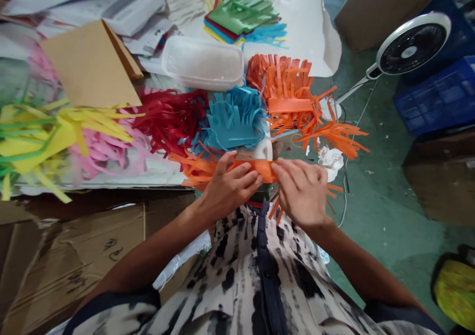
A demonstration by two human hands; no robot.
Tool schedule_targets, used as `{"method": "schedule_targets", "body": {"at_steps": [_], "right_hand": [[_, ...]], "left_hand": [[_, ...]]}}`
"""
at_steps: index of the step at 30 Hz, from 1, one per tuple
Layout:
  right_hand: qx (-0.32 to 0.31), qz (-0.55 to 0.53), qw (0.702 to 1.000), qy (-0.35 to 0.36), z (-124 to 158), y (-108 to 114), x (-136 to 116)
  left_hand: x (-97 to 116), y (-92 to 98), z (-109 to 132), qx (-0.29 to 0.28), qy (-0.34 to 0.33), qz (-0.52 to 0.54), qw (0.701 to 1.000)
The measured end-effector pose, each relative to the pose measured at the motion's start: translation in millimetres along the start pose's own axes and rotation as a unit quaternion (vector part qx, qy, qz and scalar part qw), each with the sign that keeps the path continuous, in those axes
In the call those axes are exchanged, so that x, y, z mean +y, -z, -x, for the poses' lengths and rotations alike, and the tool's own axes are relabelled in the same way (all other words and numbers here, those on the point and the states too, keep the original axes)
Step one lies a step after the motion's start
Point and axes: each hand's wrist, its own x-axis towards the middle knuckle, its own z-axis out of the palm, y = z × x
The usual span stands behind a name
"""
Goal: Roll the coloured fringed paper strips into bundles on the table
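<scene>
A: Where is the orange fringed paper (264,169) now?

B: It is between the two hands, at the near edge of the counter (163,169), just in front of the person's shirt (241,275).

A: And how is the grip?

B: Both hands are grasping it. The left hand (232,184) has its fingers bent on the band from the left; the right hand (302,189) holds the right end. The thumbs I cannot see well.

A: In which direction is the paper lying?

B: Its long axis goes from left to right, across the body. Neither hand is nearer, because both are touching it. Only a short piece of the smooth band shows between the fingers. Loose strips come out on the left, beyond the left hand, and some appear also beyond the right hand.

A: What is beyond it?

B: On the far side is the blue fringed bundle (235,119); the orange fringed bundle (289,105) is farther and more right.
</scene>
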Motion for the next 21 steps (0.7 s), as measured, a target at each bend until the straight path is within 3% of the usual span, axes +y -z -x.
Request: {"method": "schedule_targets", "body": {"at_steps": [2, 5, 8, 11, 15, 17, 18, 19, 21], "right_hand": [[0.002, -0.034, 0.998, 0.059, 12.9, 0.7, -0.8], [0.004, -0.055, 0.996, 0.073, 26.3, -2.2, 4.3], [0.021, -0.062, 0.996, 0.06, 29.9, -5.5, 15.3], [0.017, -0.075, 0.995, 0.064, 26.9, -6.2, 23.5], [-0.002, -0.076, 0.995, 0.065, 19.4, -5.3, 25.2], [-0.019, -0.068, 0.995, 0.064, 15.0, -4.4, 24.4], [-0.032, -0.064, 0.995, 0.065, 12.6, -3.7, 24.0], [-0.045, -0.059, 0.995, 0.068, 10.3, -2.8, 23.6], [-0.065, -0.048, 0.994, 0.071, 6.0, -0.5, 22.5]], "left_hand": [[0.0, -0.5, 2.4, 0.01, -0.014, 0.007, 1.0], [-5.4, -1.0, 13.2, 0.009, -0.016, 0.039, 0.999], [-22.2, 7.1, 33.6, 0.012, 0.048, 0.068, 0.996], [-41.5, 28.0, 54.8, 0.029, 0.126, 0.063, 0.99], [-40.4, 48.7, 57.8, 0.133, 0.208, -0.001, 0.969], [-25.2, 43.6, 44.4, 0.151, 0.166, 0.023, 0.974], [-16.0, 37.3, 35.3, 0.147, 0.108, 0.054, 0.982], [-6.8, 29.4, 25.5, 0.128, 0.049, 0.094, 0.986], [7.9, 12.2, 7.5, 0.085, 0.011, 0.117, 0.989]]}}
